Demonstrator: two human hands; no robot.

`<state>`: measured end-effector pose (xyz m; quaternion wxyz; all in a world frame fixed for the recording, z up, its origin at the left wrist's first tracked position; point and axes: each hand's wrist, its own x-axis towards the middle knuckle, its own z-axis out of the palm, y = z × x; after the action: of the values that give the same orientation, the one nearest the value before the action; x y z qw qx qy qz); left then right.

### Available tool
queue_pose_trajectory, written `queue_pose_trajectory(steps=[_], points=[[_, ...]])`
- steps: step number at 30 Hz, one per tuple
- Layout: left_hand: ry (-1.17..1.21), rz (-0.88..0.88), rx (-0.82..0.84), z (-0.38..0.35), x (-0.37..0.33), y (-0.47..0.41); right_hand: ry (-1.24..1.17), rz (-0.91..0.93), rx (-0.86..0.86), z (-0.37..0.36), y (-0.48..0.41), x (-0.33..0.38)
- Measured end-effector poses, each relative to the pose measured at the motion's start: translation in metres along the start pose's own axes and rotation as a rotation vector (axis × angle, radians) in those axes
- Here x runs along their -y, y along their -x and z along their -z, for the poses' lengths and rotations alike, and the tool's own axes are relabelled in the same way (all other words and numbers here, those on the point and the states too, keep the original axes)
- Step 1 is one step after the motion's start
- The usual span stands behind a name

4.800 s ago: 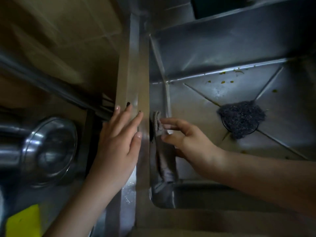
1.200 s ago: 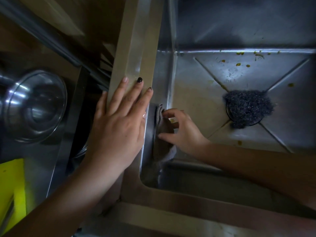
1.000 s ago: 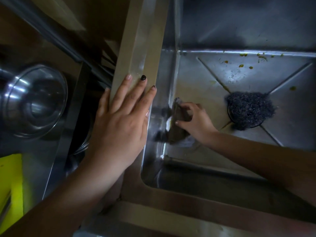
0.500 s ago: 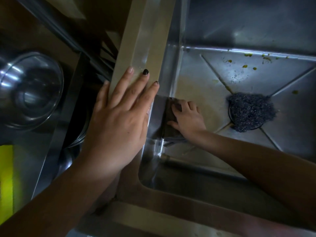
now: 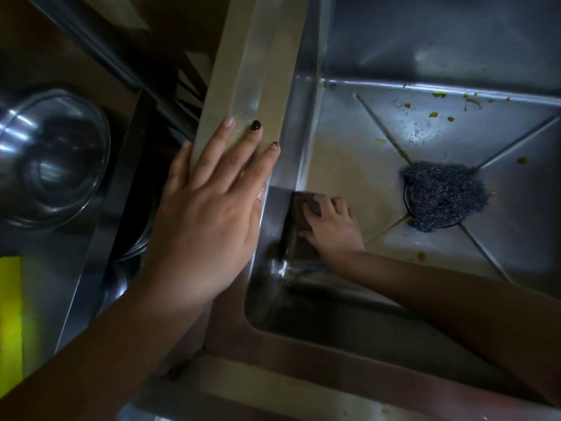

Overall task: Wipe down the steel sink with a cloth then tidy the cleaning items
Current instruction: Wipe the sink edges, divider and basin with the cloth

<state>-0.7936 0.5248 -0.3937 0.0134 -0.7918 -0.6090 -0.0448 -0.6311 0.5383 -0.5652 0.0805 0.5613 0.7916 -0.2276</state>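
Note:
The steel sink (image 5: 349,165) fills the right of the view, its floor creased toward the drain. My right hand (image 5: 332,230) is low inside it and presses a dark cloth (image 5: 299,235) flat against the sink floor beside the left wall. My left hand (image 5: 212,214) lies palm down, fingers spread, on the sink's left rim (image 5: 258,71). A dark steel-wool scrubber (image 5: 441,197) sits over the drain. Small yellowish food bits (image 5: 437,113) dot the far part of the sink floor.
A shiny steel bowl (image 5: 48,159) stands on the counter to the left of the sink. A yellow object (image 5: 10,323) shows at the left edge. The sink's near rim (image 5: 303,381) runs across the bottom.
My right hand has brought the cloth down from the sink's left wall to the floor and now presses it flat there. My left hand stays on the rim.

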Motion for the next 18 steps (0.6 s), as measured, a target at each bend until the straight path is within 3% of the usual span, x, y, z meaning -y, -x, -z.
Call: queue_pose_trajectory(steps=[8,18], points=[[0.018,0.003,-0.005,-0.001,0.001,0.001,-0.015,-0.114,-0.087,0.02,-0.033,-0.011],[0.005,0.017,-0.009,-0.001,-0.001,0.0,-0.043,-0.005,0.132,-0.01,0.028,0.004]])
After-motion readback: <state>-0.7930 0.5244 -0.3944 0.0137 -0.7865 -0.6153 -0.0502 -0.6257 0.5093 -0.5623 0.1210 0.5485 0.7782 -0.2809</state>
